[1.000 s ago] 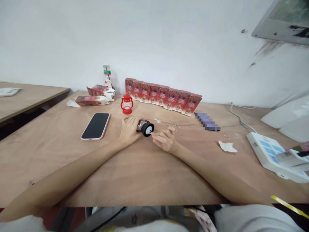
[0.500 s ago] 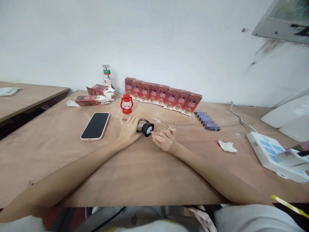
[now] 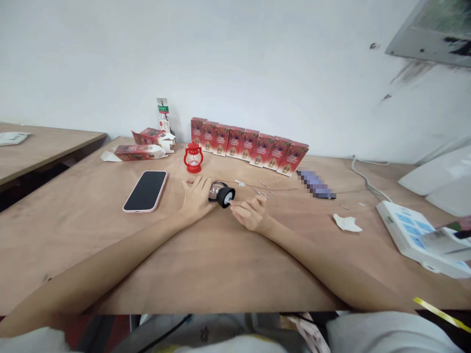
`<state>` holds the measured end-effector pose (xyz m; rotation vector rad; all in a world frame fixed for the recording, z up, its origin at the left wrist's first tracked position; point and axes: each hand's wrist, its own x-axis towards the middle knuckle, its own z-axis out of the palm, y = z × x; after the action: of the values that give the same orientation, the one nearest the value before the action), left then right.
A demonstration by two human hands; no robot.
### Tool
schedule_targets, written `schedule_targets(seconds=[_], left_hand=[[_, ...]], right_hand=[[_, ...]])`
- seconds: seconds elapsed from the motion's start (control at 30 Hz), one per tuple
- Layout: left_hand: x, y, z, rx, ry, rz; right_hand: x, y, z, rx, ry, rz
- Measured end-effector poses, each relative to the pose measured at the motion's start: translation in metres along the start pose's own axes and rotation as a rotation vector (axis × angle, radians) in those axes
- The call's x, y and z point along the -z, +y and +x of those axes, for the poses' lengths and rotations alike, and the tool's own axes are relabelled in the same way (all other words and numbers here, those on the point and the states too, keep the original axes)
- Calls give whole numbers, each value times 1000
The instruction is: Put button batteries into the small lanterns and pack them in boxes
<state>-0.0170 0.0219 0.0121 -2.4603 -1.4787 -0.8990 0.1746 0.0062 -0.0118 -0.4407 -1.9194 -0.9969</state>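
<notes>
A small black lantern (image 3: 222,194) lies on its side on the table, its round base with a white centre turned toward my right. My left hand (image 3: 197,197) is wrapped round its top end and steadies it. The fingers of my right hand (image 3: 250,213) are pinched together at the base, on something thin and pale that I cannot make out. A red lantern (image 3: 193,158) with a clear globe stands upright just behind my left hand. Beyond my right hand lie several thin metal pieces (image 3: 265,190) and a white scrap (image 3: 240,183).
Several red printed boxes (image 3: 235,142) stand in a row by the wall. Two opened boxes (image 3: 140,152) lie at the back left. A phone (image 3: 145,191) rests left of my hand, another phone (image 3: 316,185) to the right. Torn paper (image 3: 347,223) and a white power strip (image 3: 415,235) are further right.
Almost nothing differs. The fingertips of my right hand have shifted very slightly left, closer to the lantern's base. My left hand stays in place on the lantern.
</notes>
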Motion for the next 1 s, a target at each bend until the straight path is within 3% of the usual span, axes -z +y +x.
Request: schedule_targets(seconds=[1.0], left_hand=[[1,1,-2,-54,-3,68]], right_hand=[[-1,3,-4,46,-46,63]])
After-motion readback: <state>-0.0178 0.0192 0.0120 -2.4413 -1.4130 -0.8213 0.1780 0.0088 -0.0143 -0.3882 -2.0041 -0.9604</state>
